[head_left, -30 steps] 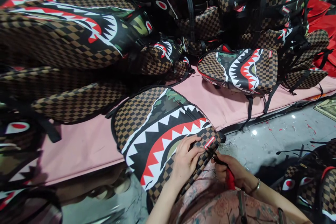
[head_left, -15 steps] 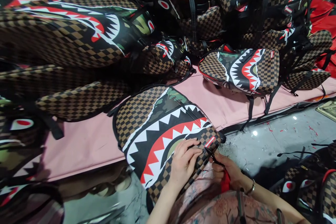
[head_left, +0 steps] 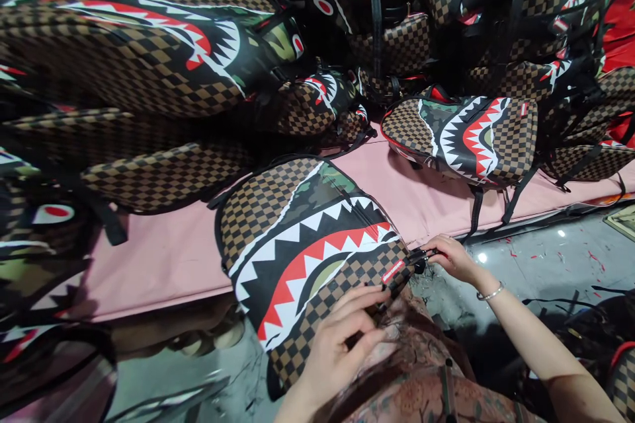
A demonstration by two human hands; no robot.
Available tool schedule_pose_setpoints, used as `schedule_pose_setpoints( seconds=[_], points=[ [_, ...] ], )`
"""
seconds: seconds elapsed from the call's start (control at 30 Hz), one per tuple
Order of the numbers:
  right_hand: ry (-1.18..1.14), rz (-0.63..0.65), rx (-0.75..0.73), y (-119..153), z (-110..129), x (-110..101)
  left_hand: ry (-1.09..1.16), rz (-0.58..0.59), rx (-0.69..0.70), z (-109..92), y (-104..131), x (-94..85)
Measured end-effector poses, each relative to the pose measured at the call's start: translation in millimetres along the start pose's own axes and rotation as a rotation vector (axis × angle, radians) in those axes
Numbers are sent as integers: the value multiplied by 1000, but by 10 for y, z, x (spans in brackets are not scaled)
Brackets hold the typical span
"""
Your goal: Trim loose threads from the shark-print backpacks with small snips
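Observation:
A checkered backpack [head_left: 317, 258] with a shark-mouth print lies face up, partly on the pink surface, its near end reaching towards my lap. My left hand [head_left: 342, 344] grips its near edge, fingers curled over the front beside the small red label [head_left: 393, 271] and thumb lower down. At the right-hand corner, my right hand [head_left: 449, 259] pinches a small black tool [head_left: 421, 256] that looks like thread snips. Its tip meets the dark corner of the bag, and its exact shape is hard to make out. A bracelet circles my right wrist.
A pink padded surface [head_left: 163, 264] runs across the view. Similar backpacks are heaped behind it, one lying separately [head_left: 466, 135] at the right. More bags stand at the lower left and lower right. Thread scraps litter the grey floor [head_left: 540, 258]. Red material [head_left: 619, 26] shows at the far right.
My right hand has moved up and right, from the label to the bag's corner. My left hand has slid slightly down along the near edge. The red strip under my right hand is out of sight.

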State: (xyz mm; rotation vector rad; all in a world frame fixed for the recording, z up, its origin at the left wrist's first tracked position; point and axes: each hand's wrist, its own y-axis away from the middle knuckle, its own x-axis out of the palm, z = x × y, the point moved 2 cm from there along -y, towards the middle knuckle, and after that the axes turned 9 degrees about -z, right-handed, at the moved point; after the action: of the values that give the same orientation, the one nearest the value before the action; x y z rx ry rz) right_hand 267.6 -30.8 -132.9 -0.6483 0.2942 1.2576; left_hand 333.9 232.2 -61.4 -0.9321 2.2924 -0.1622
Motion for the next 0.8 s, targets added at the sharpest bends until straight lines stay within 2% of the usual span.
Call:
schedule_pose_setpoints(
  seconds=[0.07, 0.2, 0.47, 0.6, 0.8],
  points=[
    [21, 73, -72, -77, -4, -11, -57, -76, -60, 74, 65, -18],
    [47, 145, -188, -196, -20, -5, -133, -120, -156, 205, 213, -16],
    [86, 146, -346, -276, -30, 48, -30, -262, -242, 162, 269, 88],
    [96, 117, -360, -252, -39, 43, -4, -308, -284, 190, 271, 76],
    [83, 129, -298, -254, -48, -31, 37, -396, -352, 247, 294, 13]
  ],
)
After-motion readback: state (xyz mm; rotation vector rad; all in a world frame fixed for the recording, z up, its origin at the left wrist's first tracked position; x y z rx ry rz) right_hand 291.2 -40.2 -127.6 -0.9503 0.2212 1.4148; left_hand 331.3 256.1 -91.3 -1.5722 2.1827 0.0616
